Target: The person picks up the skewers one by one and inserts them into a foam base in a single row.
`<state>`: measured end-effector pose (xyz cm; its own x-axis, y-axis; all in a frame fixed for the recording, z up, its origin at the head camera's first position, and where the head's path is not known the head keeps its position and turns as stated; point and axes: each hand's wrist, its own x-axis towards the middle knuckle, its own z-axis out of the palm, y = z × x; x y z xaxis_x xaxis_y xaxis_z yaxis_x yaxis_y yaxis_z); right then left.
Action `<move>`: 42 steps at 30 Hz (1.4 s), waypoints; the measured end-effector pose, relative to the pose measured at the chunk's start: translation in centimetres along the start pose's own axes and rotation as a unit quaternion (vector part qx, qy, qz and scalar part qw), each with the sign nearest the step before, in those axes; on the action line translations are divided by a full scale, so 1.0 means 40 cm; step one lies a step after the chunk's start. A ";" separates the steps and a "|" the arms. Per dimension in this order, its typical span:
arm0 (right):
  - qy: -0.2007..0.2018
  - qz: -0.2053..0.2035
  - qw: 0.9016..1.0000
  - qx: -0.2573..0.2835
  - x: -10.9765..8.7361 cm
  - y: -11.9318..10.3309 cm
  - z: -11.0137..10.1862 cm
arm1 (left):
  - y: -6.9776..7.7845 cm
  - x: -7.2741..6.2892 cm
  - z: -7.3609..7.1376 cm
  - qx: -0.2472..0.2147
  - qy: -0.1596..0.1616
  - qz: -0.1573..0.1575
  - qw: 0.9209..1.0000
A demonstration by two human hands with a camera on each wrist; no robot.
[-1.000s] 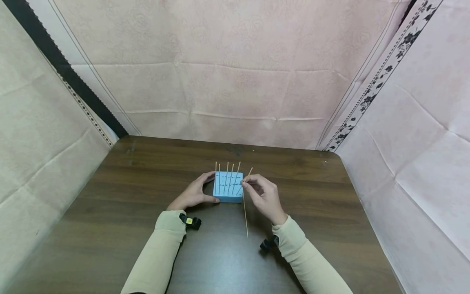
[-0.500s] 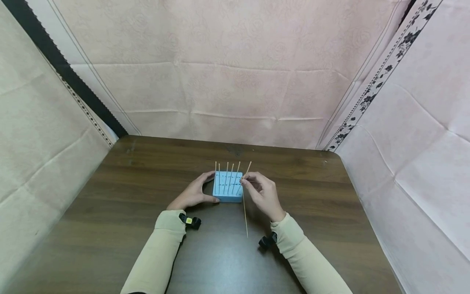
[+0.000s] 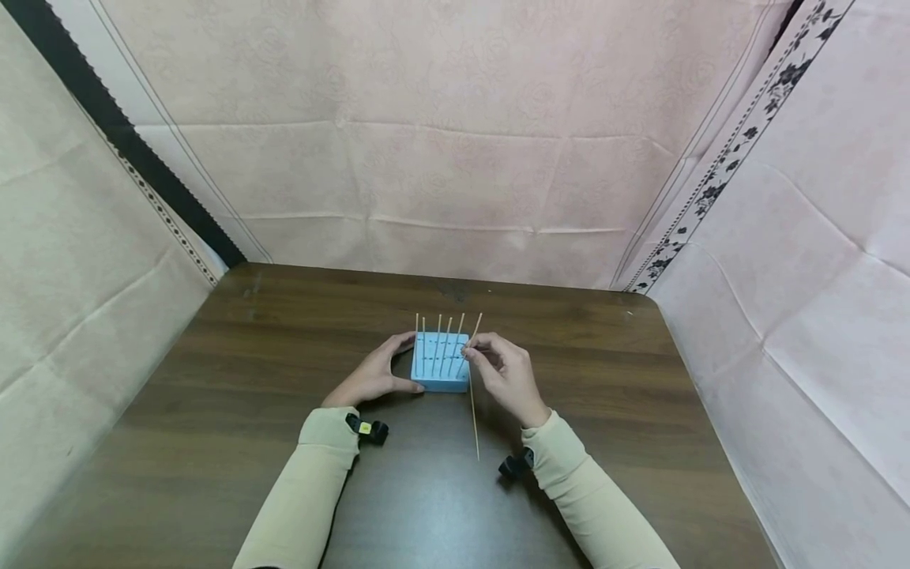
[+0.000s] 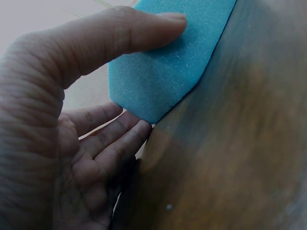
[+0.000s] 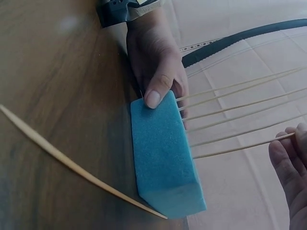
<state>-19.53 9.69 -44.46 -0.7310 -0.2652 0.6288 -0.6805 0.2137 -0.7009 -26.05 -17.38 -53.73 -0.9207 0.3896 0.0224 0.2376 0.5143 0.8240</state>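
Note:
A light blue foam block [image 3: 441, 386] rests on the table with several thin wooden skewers [image 3: 440, 340] standing in its top, some leaning. My left hand [image 3: 375, 373] grips the block's left end, its thumb [image 4: 158, 31] along the front face and the fingertips against the end and back. At the right end, my right hand [image 3: 508, 378] pinches another skewer [image 5: 240, 149] between thumb and fingertips. In the right wrist view this skewer's lower end meets the block's top. One loose skewer [image 3: 474, 419] lies on the table, extending toward me from the block's front right corner.
The brown wooden table [image 3: 284, 316] has rounded far corners. Pale cloth [image 3: 441, 158] hangs behind it and along both sides. A small black camera is strapped to each wrist.
My right hand has shifted slightly left, and the top of its pinched skewer has swung up and left toward the block. The left hand and the block stay almost still.

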 end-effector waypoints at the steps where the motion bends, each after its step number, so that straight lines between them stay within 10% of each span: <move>1: 0.000 -0.001 1.000 -0.004 0.000 0.001 0.002 | 0.000 -0.001 0.000 0.000 0.000 -0.001 1.000; 42: -0.020 0.050 0.999 -0.008 -0.027 0.097 -0.007 | 0.003 -0.001 0.003 0.016 0.005 -0.007 1.000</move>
<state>-21.39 11.06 -47.76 -0.7931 -0.2781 0.5418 -0.6049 0.2565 -0.7538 -25.96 -17.24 -53.70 -0.9269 0.3749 0.0170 0.2345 0.5432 0.8062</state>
